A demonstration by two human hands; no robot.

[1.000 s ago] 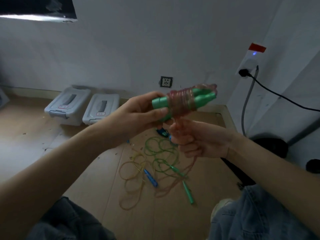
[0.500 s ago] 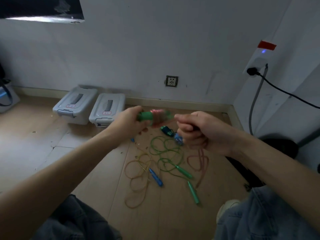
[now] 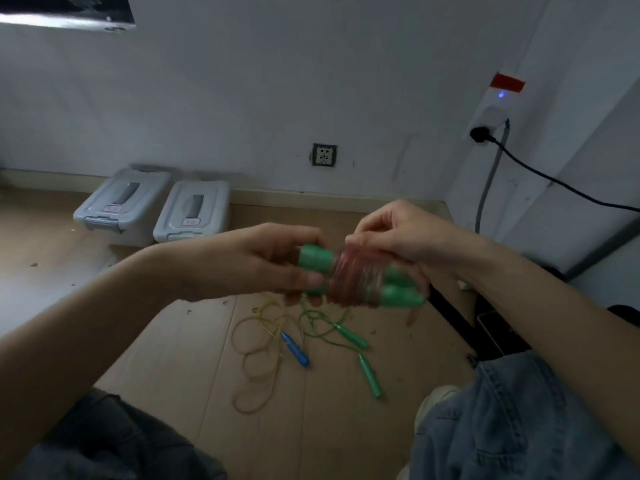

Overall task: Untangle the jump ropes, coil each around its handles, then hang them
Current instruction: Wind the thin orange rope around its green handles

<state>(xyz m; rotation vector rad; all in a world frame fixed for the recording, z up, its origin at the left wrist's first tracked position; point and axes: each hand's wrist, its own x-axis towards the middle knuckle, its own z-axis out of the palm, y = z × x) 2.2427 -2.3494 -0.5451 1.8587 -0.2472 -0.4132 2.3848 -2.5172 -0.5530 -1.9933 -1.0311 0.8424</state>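
Pink rope (image 3: pixel 356 280) is coiled in tight turns around a pair of green handles (image 3: pixel 398 294), and the bundle is held in the air between the two hands, above the floor (image 3: pixel 194 358). Left hand (image 3: pixel 256 263) grips the left end of the handles, thumb across the front and fingers curled round behind. Right hand (image 3: pixel 398 232) sits on top of the coil at its right side, fingers bent and pinching the rope against the bundle; a short pink tail (image 3: pixel 410 317) hangs below it. Directly beneath, on the floor, lie the other ropes in a loose tangle: a yellow rope (image 3: pixel 256 344) in wide loops with a blue handle (image 3: pixel 294 349) at its right edge, and a green rope (image 3: pixel 320 322) whose two green handles lie apart, one (image 3: pixel 351 337) near the loops and one (image 3: pixel 370 375) nearer the person. Both knees frame the bottom, dark trousers (image 3: pixel 104 441) left and blue denim (image 3: pixel 519 420) right. Two grey lidded bins (image 3: pixel 192 211) stand side by side against the wall (image 3: pixel 242 81), with a socket (image 3: pixel 324 154) to their right and a black cable (image 3: pixel 554 181) plugged in on the right wall.
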